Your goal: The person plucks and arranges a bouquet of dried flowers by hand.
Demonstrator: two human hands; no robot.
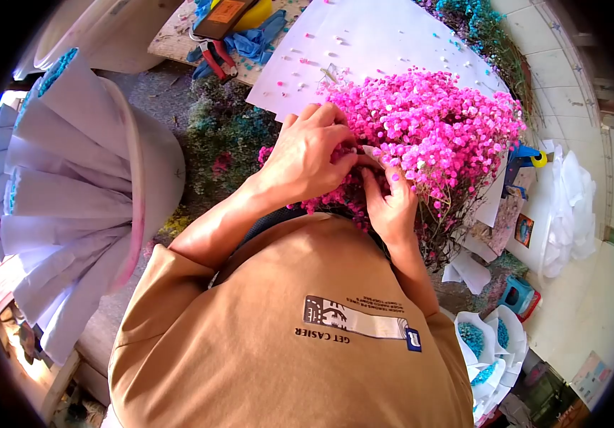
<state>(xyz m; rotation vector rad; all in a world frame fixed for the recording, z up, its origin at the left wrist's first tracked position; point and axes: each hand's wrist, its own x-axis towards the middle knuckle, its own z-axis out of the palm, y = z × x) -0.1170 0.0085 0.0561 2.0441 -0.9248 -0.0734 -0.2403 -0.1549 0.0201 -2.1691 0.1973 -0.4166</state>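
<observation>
- Pink flowers [435,128] spread over the centre and right of centre, thin stems trailing toward the lower right; some heads overlap the white sheet [364,36] at the top.
- The left hand [314,146] bends its fingers in at the bunch's left edge; whether they grasp a sprig I cannot tell, since the tips are hidden.
- The right hand [392,203] is just below, thumb and fingers among the nearer blooms (their grip is partly covered too, so I cannot tell what they hold).
- Tiny heads lie scattered on the sheet; more could break off if the fingers pinch or tug too hard.
- Crossed stems might snag, so pulling one sprig could drag or snap its neighbours.
- The red-handled pruners [216,60], upper left, lie well apart from both hands; a careless reach there could risk a nick.
</observation>
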